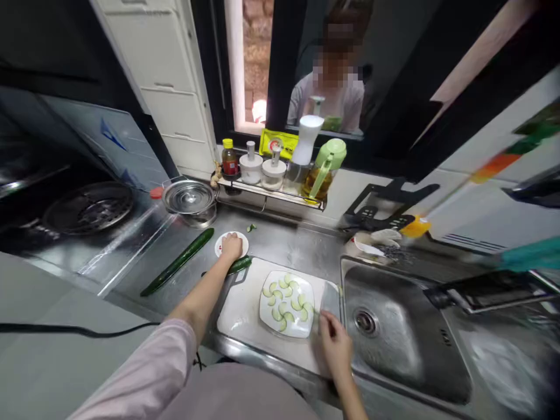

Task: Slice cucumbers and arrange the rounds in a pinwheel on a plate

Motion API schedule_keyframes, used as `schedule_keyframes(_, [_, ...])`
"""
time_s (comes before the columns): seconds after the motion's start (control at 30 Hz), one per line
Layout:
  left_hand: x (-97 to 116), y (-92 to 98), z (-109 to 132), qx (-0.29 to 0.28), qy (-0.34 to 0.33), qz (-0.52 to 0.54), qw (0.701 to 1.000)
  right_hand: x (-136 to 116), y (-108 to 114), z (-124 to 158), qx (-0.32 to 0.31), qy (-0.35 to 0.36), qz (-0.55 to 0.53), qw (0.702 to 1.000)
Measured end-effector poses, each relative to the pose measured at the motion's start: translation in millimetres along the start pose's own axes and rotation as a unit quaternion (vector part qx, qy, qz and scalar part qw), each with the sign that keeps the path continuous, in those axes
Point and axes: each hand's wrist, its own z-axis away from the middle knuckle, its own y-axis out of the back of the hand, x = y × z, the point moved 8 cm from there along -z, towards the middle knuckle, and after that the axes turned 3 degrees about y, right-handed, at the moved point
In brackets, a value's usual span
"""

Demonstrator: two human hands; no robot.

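Our left hand [231,246] lies palm-down over the small dish [219,245], its grip unclear to us, while our right hand [335,343] clasps the knife [330,297] beside the plate [268,319] of cucumber slices [286,300].

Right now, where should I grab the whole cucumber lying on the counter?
Take the cucumber around its middle, from above, fingers across its width. It lies flat and diagonal on the counter with bare surface either side, and its ends taper. The left hand, resting on the small dish, is closest.

small plate [219,242]: mostly under left hand [231,246] | teal object [531,255]: blurred, cut off
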Motion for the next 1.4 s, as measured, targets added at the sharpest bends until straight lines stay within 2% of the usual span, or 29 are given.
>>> schedule_keyframes(0.2, [5.4,5.1,14.7,-0.001,0.039,0.106,0.994,-9.3,0.8,-2.8,0.013,0.023,-0.032,0.999])
schedule_keyframes(0.3, [20.3,1.6,33.9,-0.033,0.041,0.184,0.981,-29.6,0.1,-11.0,0.013,0.033,-0.055,0.998])
schedule_keyframes(0.37, [36.3,-3.7,54.8,-0.073,0.035,0.262,0.962,-55.0,0.2,-19.1,0.009,0.058,-0.066,0.996])
schedule_keyframes(0.43, [57.0,-18.0,84.8,-0.171,0.071,0.502,0.845,-88.7,4.9,-26.9,0.027,0.099,-0.072,0.992])
schedule_keyframes(0.47, [68.3,-23.1,101.7,-0.207,0.09,0.568,0.791,-107.8,6.5,-30.0,0.027,0.124,-0.077,0.989])
schedule_keyframes(0.5, [80.4,-26.3,118.9,-0.236,0.101,0.61,0.75,-127.3,7.9,-32.2,0.025,0.15,-0.081,0.985])
schedule_keyframes(0.57, [103.8,-28.4,151.3,-0.277,0.106,0.652,0.698,-165.3,12.4,-33.5,0.032,0.202,-0.085,0.975])
schedule_keyframes(0.63, [123.5,-27.9,178.2,-0.302,0.101,0.667,0.674,-198.0,17.6,-31.3,0.044,0.254,-0.09,0.962])
schedule_keyframes(0.73, [141.6,-26.6,204.2,-0.317,0.09,0.662,0.673,-229.6,23.1,-25.9,0.059,0.317,-0.091,0.942])
schedule_keyframes(0.83, [148.4,-27.1,215.4,-0.319,0.078,0.649,0.686,-239.5,25.4,-23.5,0.071,0.346,-0.063,0.933])
schedule_keyframes(1.0, [149.9,-29.6,217.7,-0.313,0.053,0.624,0.714,-236.6,26.6,-24.4,0.077,0.356,-0.033,0.931])
schedule_keyframes(1.17, [150.5,-33.5,218.8,-0.319,0.054,0.604,0.729,-233.5,26.8,-27.5,0.074,0.361,-0.022,0.929])
schedule_keyframes(1.4, [145.7,-38.9,213.6,-0.302,0.058,0.555,0.773,-219.8,24.8,-38.0,0.041,0.334,-0.073,0.939])
